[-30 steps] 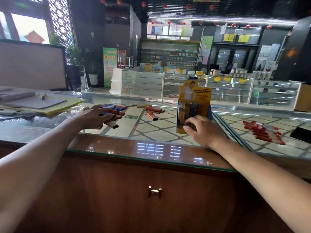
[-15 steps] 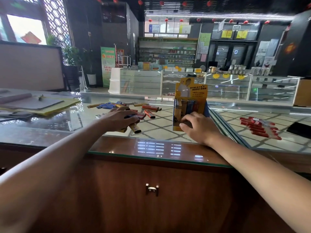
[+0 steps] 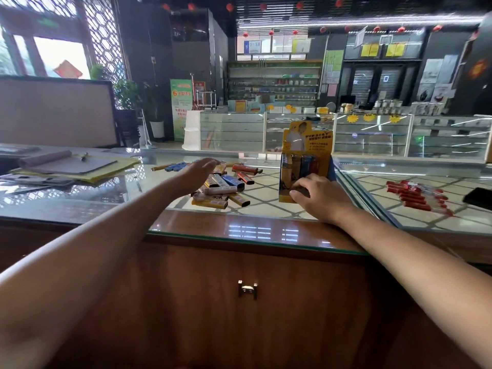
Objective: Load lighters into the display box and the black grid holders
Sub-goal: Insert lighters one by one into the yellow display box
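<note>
On the glass counter (image 3: 266,206), the box (image 3: 285,186) was held upright, right of centre, by the right hand (image 3: 316,195), whose fingers were curled around its near lower front. A few lighters (image 3: 306,165) were seen standing in a row inside it, while the rest lay in a loose heap (image 3: 222,189) on the glass to its left, apart from it. The left hand (image 3: 202,169) was seen above the far side of that heap, fingers stretched out and nothing gripped, though the fingertips were blurred. No black grid holder could be made out with certainty.

Trouble was judged most likely from the box. Made of thin printed card, tall and topped by a high header panel, it could be tipped backward or skidded along the slick glass if a lighter were pressed in hard or the right hand's grip were eased. The lighters were slim, flat-sided bars with dark ends, glossy in yellow, blue, red and a pale tone. Lying crosswise on one another, they could be scattered by a careless sweep, and those nearest the wooden edge (image 3: 239,225) could be knocked off the counter. Several grabbed at once could be fumbled, since smooth cases slide against each other. One set in askew could be jammed against its neighbours in the narrow row.
</note>
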Tool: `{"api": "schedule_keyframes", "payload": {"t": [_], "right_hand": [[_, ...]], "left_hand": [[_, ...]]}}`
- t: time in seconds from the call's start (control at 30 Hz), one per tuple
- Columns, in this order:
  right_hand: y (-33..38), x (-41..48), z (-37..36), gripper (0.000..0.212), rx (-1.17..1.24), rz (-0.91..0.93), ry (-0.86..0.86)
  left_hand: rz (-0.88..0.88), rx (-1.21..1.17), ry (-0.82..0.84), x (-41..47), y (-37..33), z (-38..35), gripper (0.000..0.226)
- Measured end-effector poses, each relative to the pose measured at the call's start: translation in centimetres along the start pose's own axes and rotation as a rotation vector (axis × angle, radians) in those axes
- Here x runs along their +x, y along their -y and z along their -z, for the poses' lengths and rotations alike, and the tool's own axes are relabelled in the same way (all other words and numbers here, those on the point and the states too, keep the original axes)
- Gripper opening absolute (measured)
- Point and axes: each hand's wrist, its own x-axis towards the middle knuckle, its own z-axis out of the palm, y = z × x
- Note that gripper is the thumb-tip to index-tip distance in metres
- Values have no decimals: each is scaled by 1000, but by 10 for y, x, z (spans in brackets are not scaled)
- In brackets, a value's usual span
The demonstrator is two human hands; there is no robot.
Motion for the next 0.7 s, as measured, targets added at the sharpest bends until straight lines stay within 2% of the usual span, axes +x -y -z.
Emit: {"api": "schedule_keyframes", "payload": {"t": [0.13, 0.3, 0.5, 0.7], "right_hand": [[0, -1, 0, 43, 3, 5, -4], [0, -1, -1, 42, 3, 11, -12], [-1, -1, -2, 42, 7, 15, -16], [-1, 0, -2, 42, 16, 12, -14]], "left_hand": [[-49, 91, 176, -18, 3, 19, 35], [-161, 487, 349, -34, -3, 28, 78], [-271, 756, 345, -22, -12, 26, 95], [-262, 737, 383, -20, -19, 24, 65]]}}
